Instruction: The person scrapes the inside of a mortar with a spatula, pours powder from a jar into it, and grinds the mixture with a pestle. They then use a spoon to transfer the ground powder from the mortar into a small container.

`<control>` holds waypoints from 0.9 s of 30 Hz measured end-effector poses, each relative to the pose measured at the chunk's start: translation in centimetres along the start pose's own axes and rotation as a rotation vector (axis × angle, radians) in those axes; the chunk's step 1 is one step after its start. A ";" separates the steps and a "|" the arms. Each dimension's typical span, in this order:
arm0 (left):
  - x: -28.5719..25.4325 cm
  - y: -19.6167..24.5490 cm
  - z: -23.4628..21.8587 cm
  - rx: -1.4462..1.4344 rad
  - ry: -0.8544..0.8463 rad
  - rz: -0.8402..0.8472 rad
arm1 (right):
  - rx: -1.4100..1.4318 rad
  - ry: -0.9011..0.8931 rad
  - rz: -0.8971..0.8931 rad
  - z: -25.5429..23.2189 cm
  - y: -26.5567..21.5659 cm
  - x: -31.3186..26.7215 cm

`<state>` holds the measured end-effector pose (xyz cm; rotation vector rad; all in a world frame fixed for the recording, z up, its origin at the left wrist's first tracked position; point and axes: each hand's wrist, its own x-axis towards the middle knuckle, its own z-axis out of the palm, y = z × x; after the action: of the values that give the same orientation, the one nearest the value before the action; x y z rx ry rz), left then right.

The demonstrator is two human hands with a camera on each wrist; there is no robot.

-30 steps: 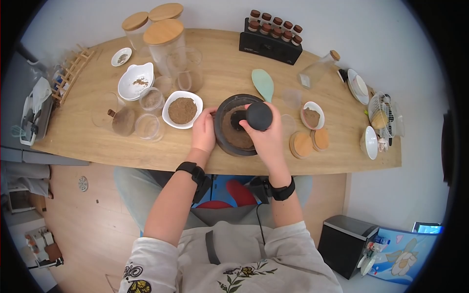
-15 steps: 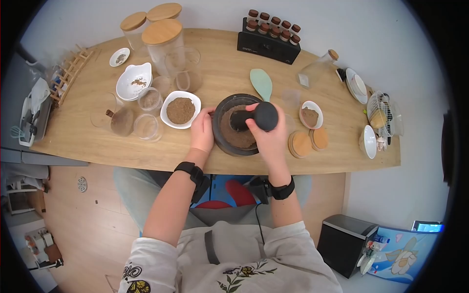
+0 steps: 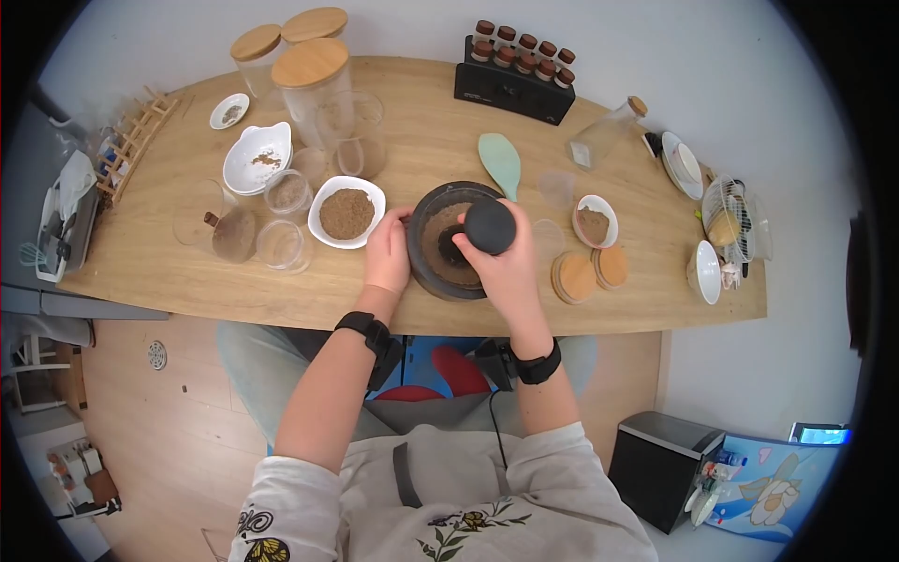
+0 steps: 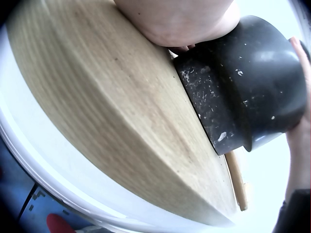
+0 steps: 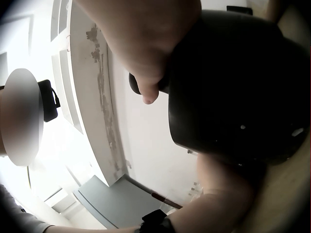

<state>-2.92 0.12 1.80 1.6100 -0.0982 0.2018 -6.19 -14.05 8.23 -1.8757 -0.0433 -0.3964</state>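
Observation:
A dark stone mortar (image 3: 420, 267) stands near the table's front edge, with brown powder (image 3: 436, 229) inside. My right hand (image 3: 512, 281) grips the black pestle (image 3: 490, 227) below its round knob; the pestle leans, its lower end down in the powder. Against the mortar's left wall, my left hand (image 3: 386, 255) holds it steady, fingers curled along the outside. The left wrist view shows the mortar's scuffed outer wall (image 4: 243, 87) close up, with the left fingers mostly hidden behind it. From the right wrist, the right hand (image 5: 146, 48) appears above the dark mortar (image 5: 228, 107).
Left of the mortar is a white bowl of brown powder (image 3: 348, 242), among clear jars (image 3: 281, 245). A green spoon (image 3: 499, 161) lies behind. To the right are a small powder bowl (image 3: 596, 202) and wooden lids (image 3: 574, 277). A black spice rack (image 3: 513, 94) stands at the back.
The pestle's knob swung right, then back left and slightly toward me, my right hand moving with it. My left hand has stayed at the mortar's side.

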 end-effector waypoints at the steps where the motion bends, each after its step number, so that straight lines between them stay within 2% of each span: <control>1: 0.0 0.1 0.0 -0.009 -0.001 -0.005 | 0.071 0.034 -0.014 0.1 0.1 0.0; 3: 0.0 0.2 -0.1 -0.015 0.006 -0.020 | 0.207 0.099 -0.035 0.0 -0.4 -0.2; 6: -0.1 0.1 0.1 -0.018 0.002 -0.021 | 0.158 0.027 0.157 0.2 -1.3 0.3; 9: 0.0 0.1 0.0 -0.020 -0.003 -0.018 | 0.118 0.060 0.065 0.3 -0.4 0.2; 12: -0.1 0.1 0.0 -0.005 -0.001 -0.012 | 0.219 0.130 -0.019 0.1 -0.3 -0.1; 15: 0.0 0.0 -0.1 0.014 -0.003 -0.009 | 0.210 0.040 0.061 -0.1 -1.5 0.0; 18: 0.0 0.0 0.0 -0.001 -0.006 -0.017 | -0.012 -0.083 0.029 -0.2 -1.3 0.2; 21: 0.1 -0.2 -0.1 -0.001 -0.002 -0.010 | 0.245 0.079 -0.020 0.0 -0.6 -0.2; 24: 0.0 -0.4 0.0 0.000 0.004 -0.005 | 0.312 0.150 0.058 -0.3 -0.8 -0.1; 27: 0.1 -0.4 0.0 0.006 0.001 -0.002 | 0.050 0.062 0.121 -0.2 -0.7 0.2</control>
<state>-2.79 0.14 1.38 1.6164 -0.0947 0.2014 -6.19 -14.03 8.95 -1.8059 0.1007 -0.3668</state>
